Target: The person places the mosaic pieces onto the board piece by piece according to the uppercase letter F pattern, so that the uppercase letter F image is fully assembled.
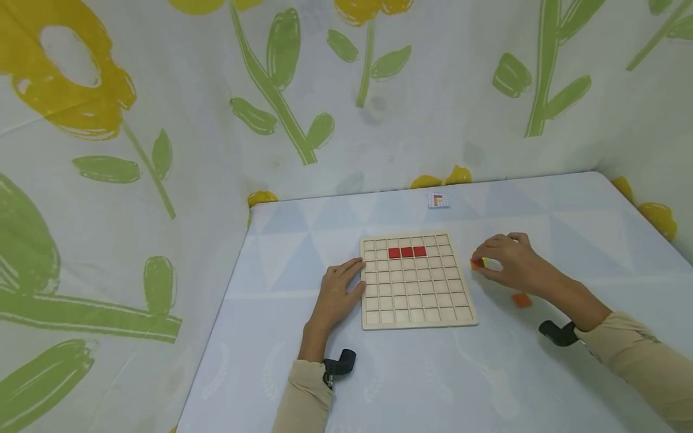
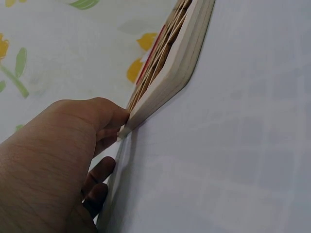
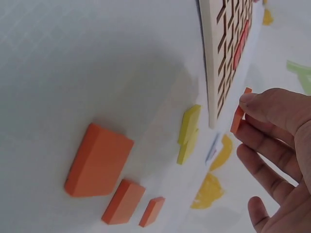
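Observation:
A square wooden grid board lies on the table, with three red tiles side by side in its second row from the far edge. My left hand rests at the board's left side, its extended fingers and thumb touching the edge. To the right of the board, my right hand pinches an orange tile between thumb and fingers, while the other fingers spread loosely in the right wrist view. Close by on the table are two yellow tiles and three loose orange tiles.
Near the far table edge lies a small card printed with a coloured grid pattern. Behind the table hangs a white cloth with yellow flowers and green leaves, which also covers the sides.

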The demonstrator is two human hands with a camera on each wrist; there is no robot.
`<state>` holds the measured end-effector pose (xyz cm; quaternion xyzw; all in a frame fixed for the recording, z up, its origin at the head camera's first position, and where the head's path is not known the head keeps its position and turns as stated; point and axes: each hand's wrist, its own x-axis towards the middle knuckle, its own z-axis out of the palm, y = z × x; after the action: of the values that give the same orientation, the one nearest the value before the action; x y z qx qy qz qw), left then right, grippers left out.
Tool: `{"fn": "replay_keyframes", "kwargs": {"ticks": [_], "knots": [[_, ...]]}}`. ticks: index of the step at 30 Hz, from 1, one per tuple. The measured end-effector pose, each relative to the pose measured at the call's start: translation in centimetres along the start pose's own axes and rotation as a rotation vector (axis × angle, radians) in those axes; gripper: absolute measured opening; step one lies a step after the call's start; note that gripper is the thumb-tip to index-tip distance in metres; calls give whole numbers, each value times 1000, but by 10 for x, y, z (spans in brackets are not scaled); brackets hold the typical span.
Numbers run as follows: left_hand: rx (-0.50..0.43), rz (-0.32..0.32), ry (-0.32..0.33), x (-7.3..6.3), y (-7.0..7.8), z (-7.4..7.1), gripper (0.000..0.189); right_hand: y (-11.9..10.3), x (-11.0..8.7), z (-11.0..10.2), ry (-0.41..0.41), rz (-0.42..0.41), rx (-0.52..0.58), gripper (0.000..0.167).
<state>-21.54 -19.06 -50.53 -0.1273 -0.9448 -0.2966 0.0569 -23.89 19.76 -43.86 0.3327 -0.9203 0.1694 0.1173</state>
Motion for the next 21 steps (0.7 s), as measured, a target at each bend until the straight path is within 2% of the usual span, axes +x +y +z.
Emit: {"fn": "replay_keyframes", "kwargs": {"ticks": [7,11,21], "knots": [[-13,8,4,0,3,-2,47,-8,15,-1,-82,58,-2,23],[-10,5,1,0,3,-1,47,-11,22,1,-103,59,0,20],[10,-10,-5,-1,1,-2,47,-21,39,10,-59,-31,30,17]]}}
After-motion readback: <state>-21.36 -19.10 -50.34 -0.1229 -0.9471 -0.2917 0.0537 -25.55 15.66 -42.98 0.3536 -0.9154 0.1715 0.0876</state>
